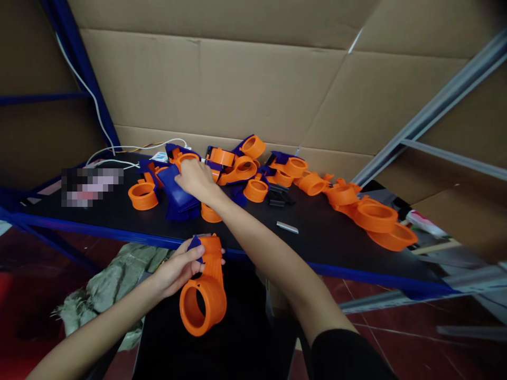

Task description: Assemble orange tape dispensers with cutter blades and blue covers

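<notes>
Head camera view: cardboard sheets (222, 79) wall off the back of a black counter (317, 232) with a blue front edge, where a heap of orange rings and blue parts (277, 177) stretches from left to right. At the near edge, the left hand (180, 269) has its fingers wrapped around the upper end of an orange tape holder (204, 290), whose round ring hangs below the counter's edge. Farther back, the right hand (196, 178) reaches into the heap, its curled fingers resting on a blue plastic piece (176, 192). A small silver blade (287, 227) lies apart on the bare counter.
</notes>
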Demonstrator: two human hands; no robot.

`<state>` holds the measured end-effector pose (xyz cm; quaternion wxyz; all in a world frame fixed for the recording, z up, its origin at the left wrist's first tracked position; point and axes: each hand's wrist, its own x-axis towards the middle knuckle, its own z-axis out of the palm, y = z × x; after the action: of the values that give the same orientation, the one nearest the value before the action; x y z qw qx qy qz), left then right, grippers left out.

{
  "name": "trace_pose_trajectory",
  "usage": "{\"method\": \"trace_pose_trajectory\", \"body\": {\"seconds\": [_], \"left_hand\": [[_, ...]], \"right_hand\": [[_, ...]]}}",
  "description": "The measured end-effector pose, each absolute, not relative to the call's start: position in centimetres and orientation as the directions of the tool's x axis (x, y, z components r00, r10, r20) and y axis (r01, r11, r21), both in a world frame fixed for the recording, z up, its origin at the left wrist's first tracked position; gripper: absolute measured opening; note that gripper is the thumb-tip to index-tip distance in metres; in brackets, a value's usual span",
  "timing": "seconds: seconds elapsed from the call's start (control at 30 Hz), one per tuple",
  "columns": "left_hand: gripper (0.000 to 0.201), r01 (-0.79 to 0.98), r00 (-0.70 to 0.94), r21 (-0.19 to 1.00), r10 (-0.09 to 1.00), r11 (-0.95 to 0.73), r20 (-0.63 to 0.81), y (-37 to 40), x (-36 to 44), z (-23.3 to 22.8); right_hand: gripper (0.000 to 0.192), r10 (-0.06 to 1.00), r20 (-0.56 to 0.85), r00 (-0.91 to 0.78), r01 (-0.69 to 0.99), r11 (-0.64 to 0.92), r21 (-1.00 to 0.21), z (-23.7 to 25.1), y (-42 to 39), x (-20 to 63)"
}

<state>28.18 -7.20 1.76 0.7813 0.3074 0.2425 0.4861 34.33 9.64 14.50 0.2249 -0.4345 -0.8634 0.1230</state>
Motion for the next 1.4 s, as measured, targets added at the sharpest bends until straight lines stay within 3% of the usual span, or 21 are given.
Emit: {"method": "trace_pose_trajectory", "body": {"seconds": [0.13,0.23,0.3,0.43,0.53,0.63,0.73,0.83,0.97,1.2,1.4], "left_hand": [[0.035,-0.611,0.419,0.728,0.907,0.310,-0.034,-7.1,28.3,2.1],[0.038,-0.602,0.414,0.738,0.909,0.305,-0.038,-7.0,28.3,2.5],[0.039,-0.606,0.400,0.731,0.914,0.314,-0.061,-7.1,28.3,2.7],[0.038,-0.630,0.326,0.721,0.941,0.290,-0.094,-7.1,28.5,3.0],[0.037,-0.643,0.251,0.732,0.965,0.225,-0.077,-7.2,28.8,3.1],[0.035,-0.640,0.217,0.737,0.971,0.216,-0.096,-7.2,29.1,3.0],[0.032,-0.654,0.199,0.727,0.975,0.207,-0.099,-7.3,29.3,2.7],[0.028,-0.667,0.150,0.725,0.984,0.170,-0.093,-7.4,29.3,2.3],[0.029,-0.647,0.097,0.747,0.989,0.151,-0.115,-7.2,29.2,1.9],[0.036,-0.638,0.071,0.757,0.990,0.139,-0.123,-7.5,29.6,2.4],[0.033,-0.678,0.078,0.718,0.987,0.155,-0.139,-7.4,29.6,2.6]], "right_hand": [[0.008,0.780,0.471,-0.411,0.692,0.604,-0.396,15.9,8.8,36.7],[0.009,0.745,0.574,-0.339,0.567,0.649,-0.507,16.0,7.4,39.3],[0.010,0.773,0.544,-0.327,0.459,0.633,-0.624,15.6,5.7,41.4],[0.034,0.831,0.325,-0.451,0.277,0.476,-0.835,13.8,1.0,46.0],[0.028,0.863,0.234,-0.449,0.230,0.364,-0.902,12.5,-2.3,48.6],[0.018,0.901,0.295,-0.320,0.280,0.387,-0.879,11.5,-4.4,49.7],[0.005,0.888,0.393,-0.239,0.431,0.460,-0.777,10.7,-6.0,49.3],[0.014,0.874,0.365,-0.320,0.514,0.484,-0.708,9.8,-7.2,48.3],[0.021,0.858,0.252,-0.448,0.433,0.455,-0.779,9.2,-7.6,47.7],[0.037,0.865,0.204,-0.459,0.587,0.468,-0.661,9.0,-7.2,47.5],[0.031,0.861,0.241,-0.449,0.567,0.482,-0.668,8.8,-7.1,47.4]]}}
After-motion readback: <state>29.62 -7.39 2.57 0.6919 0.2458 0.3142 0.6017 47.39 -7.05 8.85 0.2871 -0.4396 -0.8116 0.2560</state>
